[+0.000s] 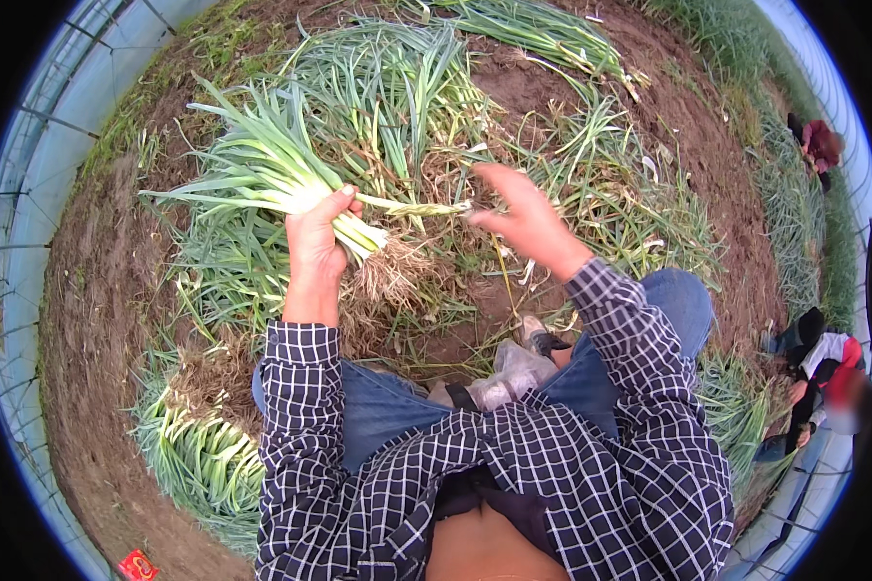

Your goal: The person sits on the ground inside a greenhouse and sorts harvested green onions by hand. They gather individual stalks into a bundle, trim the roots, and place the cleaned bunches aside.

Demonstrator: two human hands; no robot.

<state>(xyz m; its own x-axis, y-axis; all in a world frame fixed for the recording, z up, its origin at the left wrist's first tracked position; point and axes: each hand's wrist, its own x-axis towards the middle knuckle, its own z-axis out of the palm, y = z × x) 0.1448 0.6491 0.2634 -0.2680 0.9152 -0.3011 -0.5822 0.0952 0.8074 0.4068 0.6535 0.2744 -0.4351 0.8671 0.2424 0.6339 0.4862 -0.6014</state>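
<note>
My left hand (317,237) is closed around a bunch of green onions (279,167), just above the roots. The green leaves fan out to the far left, and the white bases with brown roots point toward the near right. A single thin, yellowish stalk (421,207) sticks out of the bunch to the right. Beside its tip is my right hand (533,221), thumb and fingers apart and slightly blurred. It appears to hold nothing, though a light contact with the tip cannot be ruled out.
Heaps of green onions (378,87) lie on brown soil ahead, with stripped leaves (591,184) to the right. A trimmed pile (208,455) sits near left. A clear plastic bag (513,373) lies between my legs. Two people (824,373) (821,145) are at the right edge.
</note>
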